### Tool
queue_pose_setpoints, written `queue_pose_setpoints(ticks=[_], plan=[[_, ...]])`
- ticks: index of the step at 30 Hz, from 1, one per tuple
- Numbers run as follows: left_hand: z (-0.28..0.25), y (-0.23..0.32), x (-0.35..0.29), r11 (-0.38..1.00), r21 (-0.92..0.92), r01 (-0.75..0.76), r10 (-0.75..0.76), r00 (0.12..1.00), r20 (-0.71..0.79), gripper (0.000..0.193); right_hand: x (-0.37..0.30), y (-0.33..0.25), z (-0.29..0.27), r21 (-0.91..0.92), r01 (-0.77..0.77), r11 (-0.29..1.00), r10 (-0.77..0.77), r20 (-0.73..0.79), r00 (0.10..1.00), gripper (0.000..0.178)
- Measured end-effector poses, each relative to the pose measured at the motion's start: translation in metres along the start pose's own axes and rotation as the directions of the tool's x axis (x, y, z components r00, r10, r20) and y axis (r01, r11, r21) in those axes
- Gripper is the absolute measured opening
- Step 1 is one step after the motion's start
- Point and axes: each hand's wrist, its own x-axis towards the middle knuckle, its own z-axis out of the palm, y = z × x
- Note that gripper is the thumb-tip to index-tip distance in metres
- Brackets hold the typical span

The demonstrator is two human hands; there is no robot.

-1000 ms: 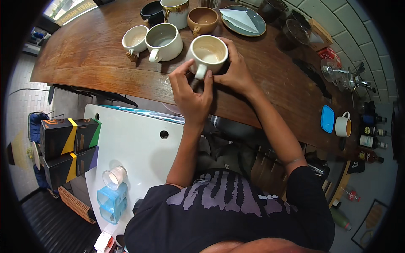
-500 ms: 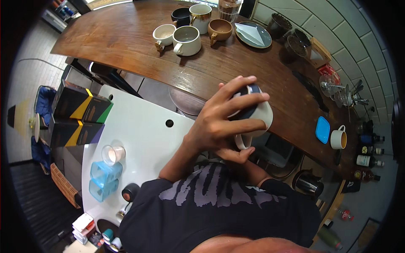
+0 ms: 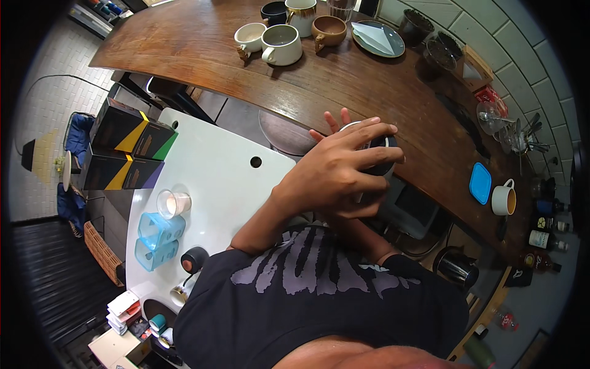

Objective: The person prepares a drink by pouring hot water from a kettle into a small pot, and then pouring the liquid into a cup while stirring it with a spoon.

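In front of my chest is a white and dark-blue mug (image 3: 381, 142), tilted between my two hands. My left hand (image 3: 350, 172) is closed over it from above, fingers bent across its side and covering most of it. Beneath and behind it, my right hand (image 3: 335, 119) supports the mug; only some of its spread fingertips show past the left hand, and the palm is hidden. Both hands are over the gap between the wooden counter (image 3: 246, 80) and the white table (image 3: 221, 154).
On the counter stand several mugs (image 3: 282, 46), a plate with folded paper (image 3: 376, 38), a blue lid (image 3: 480, 183) and a white cup (image 3: 504, 198). The white table holds light-blue containers (image 3: 157, 252) and a clear cup (image 3: 174, 203). Dark boxes (image 3: 123, 147) are stacked left.
My left hand has turned and wrapped further over the mug, hiding its white body. More of my right fingertips show behind it. The whole view has shifted slightly.
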Motion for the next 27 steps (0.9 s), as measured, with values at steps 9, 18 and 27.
queue_pose_setpoints(ticks=[9, 18, 27], plan=[[-0.012, -0.084, -0.043, 0.87, -0.402, 0.287, -0.479, 0.686, -0.547, 0.073, 0.115, -0.017, -0.028, -0.221, 0.133, 0.966, -0.105, 0.136, 0.985, 0.101], [0.013, -0.127, -0.053, 0.75, -0.182, 0.636, -0.615, 0.57, -0.545, 0.082, 0.163, 0.062, -0.034, -0.322, -0.018, 0.946, 0.117, 0.29, 0.95, 0.092], [0.016, -0.135, -0.054, 0.703, -0.219, 0.676, -0.651, 0.489, -0.581, 0.06, 0.158, 0.081, -0.023, -0.332, -0.042, 0.942, 0.14, 0.279, 0.95, 0.09]])
